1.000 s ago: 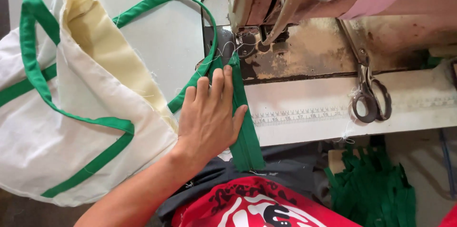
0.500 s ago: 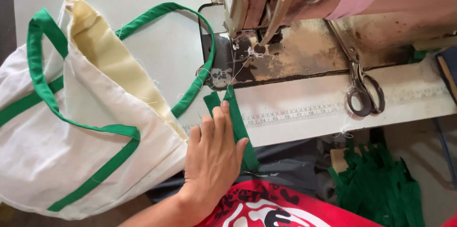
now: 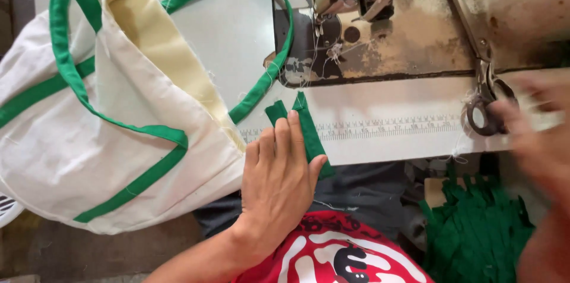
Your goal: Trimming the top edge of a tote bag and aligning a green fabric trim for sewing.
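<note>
White and worn, the worktop (image 3: 380,140) carried an old sewing machine (image 3: 380,28) with a stained, rusty bed, and a printed ruler strip ran along the front edge. On its left part lay a cream canvas tote bag (image 3: 113,140) trimmed with green binding, its mouth open to show a pale yellow lining, one green handle (image 3: 270,51) looping up against the machine bed.

The left hand (image 3: 279,185) lay flat, palm down, at the front edge of the worktop, its fingers (image 3: 294,134) straight and together, spread out rather than curled round anything. They pressed on a folded green fabric strip (image 3: 309,126), which lay just right of the bag's edge and pointed toward the needle area of the machine; its upper end showed beyond the fingertips.

The right hand (image 3: 537,140) was badly blurred at the right side of the view, right beside a pair of metal scissors (image 3: 484,99) that lay on the worktop by the machine bed. Whether its fingers were closed on the scissor handles or only beside them could not be told.

Below the worktop, at the right, hung a heap of cut green strips (image 3: 475,229), and a red printed garment (image 3: 332,253) showed at the bottom edge.
</note>
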